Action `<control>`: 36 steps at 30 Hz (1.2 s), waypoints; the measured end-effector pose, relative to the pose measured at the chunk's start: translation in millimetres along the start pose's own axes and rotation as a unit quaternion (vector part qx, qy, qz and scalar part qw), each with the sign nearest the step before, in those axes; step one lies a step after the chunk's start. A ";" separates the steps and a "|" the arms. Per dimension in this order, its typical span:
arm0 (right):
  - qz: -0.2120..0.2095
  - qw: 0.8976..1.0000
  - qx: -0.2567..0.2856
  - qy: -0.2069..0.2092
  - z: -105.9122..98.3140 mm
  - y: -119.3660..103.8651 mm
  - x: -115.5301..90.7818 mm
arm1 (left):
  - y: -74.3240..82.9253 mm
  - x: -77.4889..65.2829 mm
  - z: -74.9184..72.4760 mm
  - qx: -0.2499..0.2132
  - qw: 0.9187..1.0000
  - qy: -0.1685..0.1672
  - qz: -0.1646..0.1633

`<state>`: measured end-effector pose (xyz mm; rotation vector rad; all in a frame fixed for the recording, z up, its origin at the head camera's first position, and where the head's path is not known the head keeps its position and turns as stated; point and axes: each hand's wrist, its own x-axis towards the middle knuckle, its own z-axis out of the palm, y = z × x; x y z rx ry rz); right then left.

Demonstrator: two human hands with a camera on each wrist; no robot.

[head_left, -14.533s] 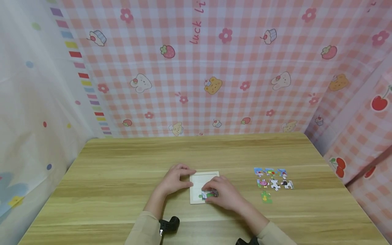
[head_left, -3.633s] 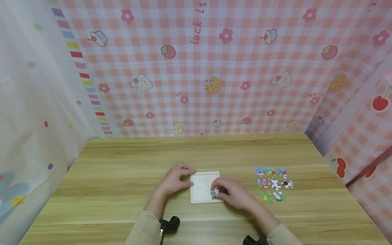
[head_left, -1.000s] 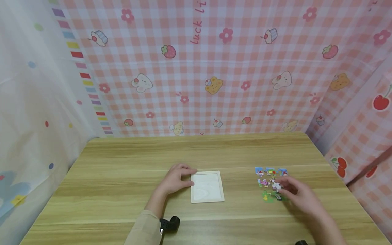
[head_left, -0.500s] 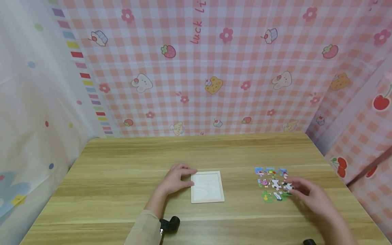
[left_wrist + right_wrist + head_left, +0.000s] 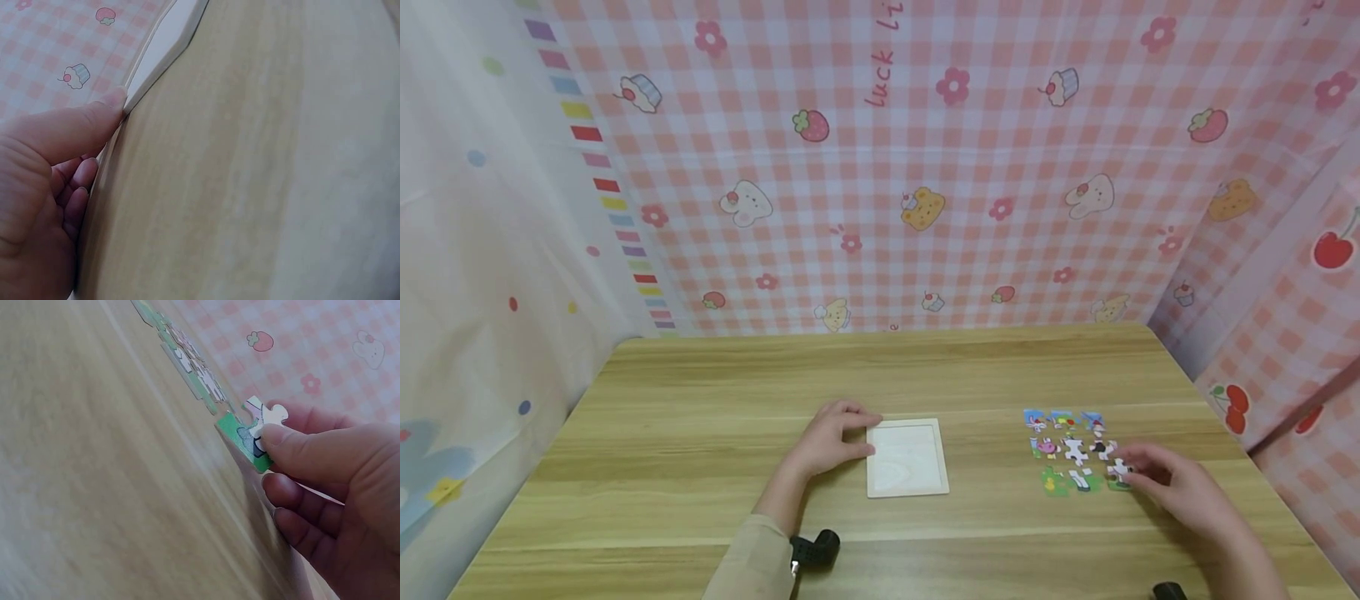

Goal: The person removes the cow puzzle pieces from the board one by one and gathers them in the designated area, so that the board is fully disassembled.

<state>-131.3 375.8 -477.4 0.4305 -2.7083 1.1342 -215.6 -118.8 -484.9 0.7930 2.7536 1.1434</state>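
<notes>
My right hand (image 5: 1180, 483) pinches a jigsaw piece (image 5: 253, 434) between thumb and fingers, at the lower right of the loose pieces. Green, white and grey print shows on this piece in the right wrist view. Several other jigsaw pieces (image 5: 1075, 452) lie in rows, close but not joined, to its left. In mid-table lies a square, pale wooden puzzle tray (image 5: 908, 458) with a raised rim and a bare inside. At its left edge rests my left hand (image 5: 826, 442), thumb and forefinger touching the rim, other fingers loosely bent in the left wrist view.
Everything lies on a wood-grain table (image 5: 737, 375). A pink checked cloth (image 5: 880, 167) hangs behind its far edge, with light curtains at both sides. Black wrist devices (image 5: 816, 548) are worn on the arms.
My right hand has carried the last jigsaw piece from the tray's lower right corner over to the loose pieces, ending beside them at lower right. The left hand stays on the tray.
</notes>
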 end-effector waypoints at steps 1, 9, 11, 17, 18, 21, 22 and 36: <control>0.003 1.000 -0.003 -0.001 0.0 0.2 -0.1 | 0.2 0.0 -0.1 -0.002 1.000 0.000 -0.001; 0.033 0.999 -0.021 -0.005 1.0 0.7 -1.5 | 0.3 -0.1 -0.3 0.002 1.000 0.000 0.003; 0.043 0.999 -0.029 -0.006 1.5 0.7 -1.8 | 0.3 -0.2 -0.2 0.003 1.000 0.000 0.003; 0.045 0.998 -0.043 -0.003 2.9 1.6 -1.7 | 1.1 -0.2 -0.4 -0.003 1.000 0.000 0.003; 0.042 0.998 -0.043 -0.001 3.1 1.9 -1.7 | 1.2 -0.2 -0.5 -0.003 1.000 0.000 0.003; 0.036 0.998 -0.044 0.006 4.2 2.8 -1.6 | 2.0 -0.6 -1.0 -0.001 1.000 -0.001 0.002; 0.035 0.998 -0.046 0.008 4.6 3.1 -1.7 | 2.6 -0.7 -1.3 -0.002 1.000 -0.002 0.001; 0.015 0.998 -0.048 0.030 7.7 3.2 -1.2 | 5.9 -1.8 -2.3 -0.008 1.000 -0.001 -0.002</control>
